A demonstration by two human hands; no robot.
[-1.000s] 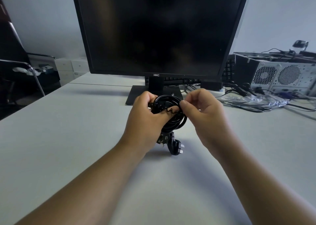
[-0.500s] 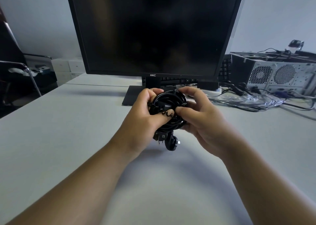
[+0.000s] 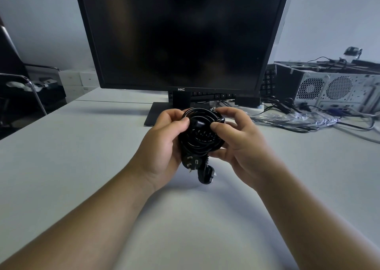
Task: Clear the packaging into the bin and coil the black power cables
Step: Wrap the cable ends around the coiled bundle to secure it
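1. Nearest us, our two bare forearms reach forward over the smooth, matte, pale grey table (image 3: 61,167).
2. Above the middle of the table we hold the black power cables (image 3: 200,138) between both hands, wound into a tight round bundle of glossy, rubbery loops.
3. Our left hand (image 3: 162,146) grips the bundle's left side, with the thumb pressed flat on the front loops and the fingers (image 3: 170,113) curled round behind.
4. Our right hand (image 3: 240,146) grips the right side. Its thumb pinches the loops against curled fingers (image 3: 230,112), with the forefinger hooked over the top.
5. Two chunky moulded plugs hang under the bundle. The upper plug (image 3: 191,161) shows flat metal prongs. We cannot tell whether the lower plug (image 3: 205,177) touches the table.
6. Beyond the hands stands a monitor (image 3: 181,33) with a broad, dark, faintly reflective screen on a flat rectangular black base (image 3: 154,116).
7. Right of that base, crumpled clear plastic packaging (image 3: 294,118) lies on the table among thin loose wires.
8. Farther right sits a grey metal computer case (image 3: 333,91) with round perforated fan grilles.
9. Far left is a chair (image 3: 30,82) with a chromed tubular arm.
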